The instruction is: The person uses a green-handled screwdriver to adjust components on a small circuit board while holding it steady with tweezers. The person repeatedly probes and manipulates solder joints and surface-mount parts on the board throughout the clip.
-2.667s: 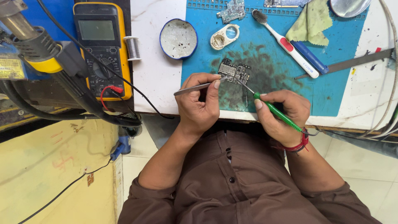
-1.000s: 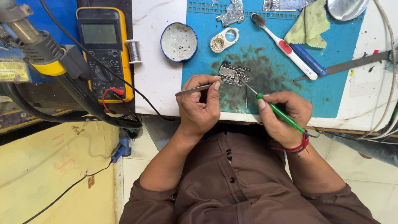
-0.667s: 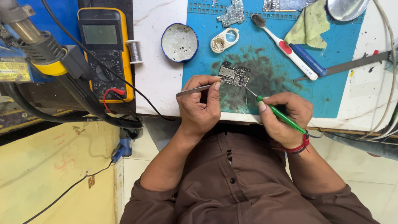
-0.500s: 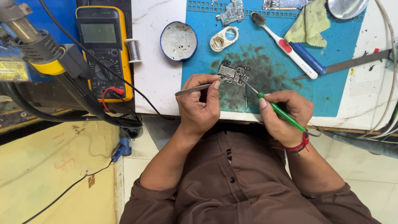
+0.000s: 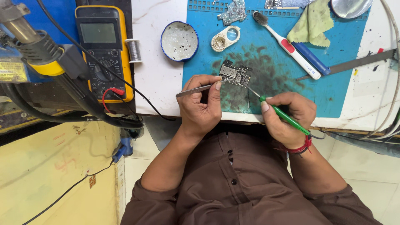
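A small circuit board (image 5: 236, 74) lies on the blue work mat (image 5: 333, 93), on a dark stained patch. My left hand (image 5: 202, 106) grips metal tweezers (image 5: 196, 88) whose tips rest on the board's left edge. My right hand (image 5: 287, 116) holds a green-handled soldering iron (image 5: 283, 115) like a pen, its thin tip touching the board's right side. Both hands rest at the near edge of the bench.
A yellow multimeter (image 5: 104, 46) with leads, a solder spool (image 5: 134, 50) and a hot-air nozzle (image 5: 29, 37) sit at left. A round tin dish (image 5: 179, 41), a white ring-shaped container (image 5: 225, 39), a toothbrush (image 5: 287, 45), a blue pen (image 5: 312, 59), a green cloth (image 5: 314, 23) and another board (image 5: 231, 12) lie behind.
The hands, tweezers and iron stay on the board with only slight shifts; the iron tip keeps touching the board's right side.
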